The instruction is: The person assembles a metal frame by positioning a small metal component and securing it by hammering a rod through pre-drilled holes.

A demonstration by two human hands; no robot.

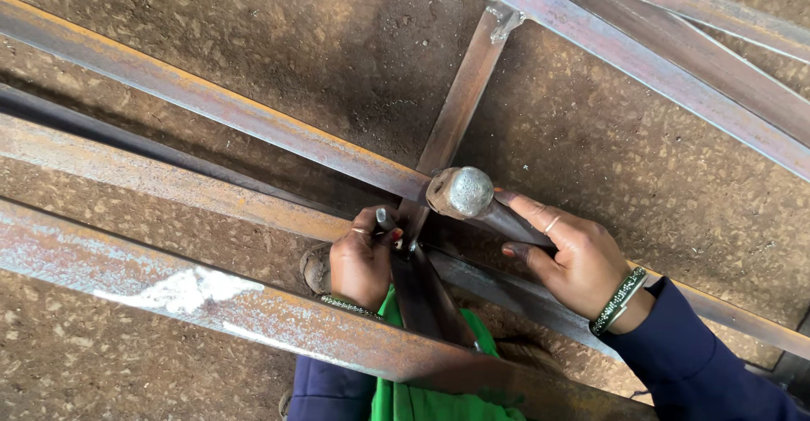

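Note:
My right hand (574, 256) grips the handle of a hammer (462, 193), whose round steel head hovers over the joint where a short cross piece (462, 96) meets a long rusty steel bar (253, 126). My left hand (361, 261) is closed around a thin metal chisel or punch (385, 218), held upright at that joint just left of the hammer head. Both wrists carry bracelets, and my sleeves are dark blue.
Several rusty steel bars lie across a rough concrete floor (641, 168). A wide bar with white paint marks (194, 290) runs across the foreground. More bars (675, 58) cross at the upper right. Green cloth (405, 396) shows below my hands.

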